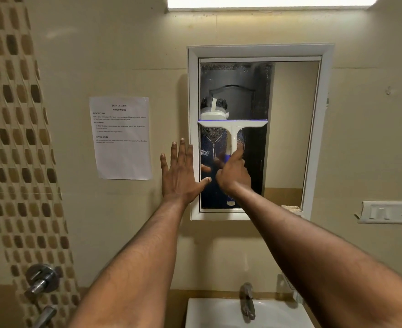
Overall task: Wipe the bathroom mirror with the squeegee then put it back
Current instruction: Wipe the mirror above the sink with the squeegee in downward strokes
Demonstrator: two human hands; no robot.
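The white-framed bathroom mirror [294,129] hangs on the beige wall, its left half speckled with water marks. A white squeegee [232,125] with a blue-edged blade lies flat against the left half of the glass, blade level at mid height, handle pointing down. My right hand [233,172] is shut on the squeegee's handle, index finger stretched up along it. My left hand [182,171] is open, fingers spread, palm pressed flat on the wall and the mirror's left frame edge, thumb reaching onto the glass.
A printed task sheet [121,138] is taped to the wall left of the mirror. Below are a white sink [209,313] and its tap [248,301]. A switch plate [388,213] sits at the right, wall valves [42,279] at the lower left, a tube light [271,2] above.
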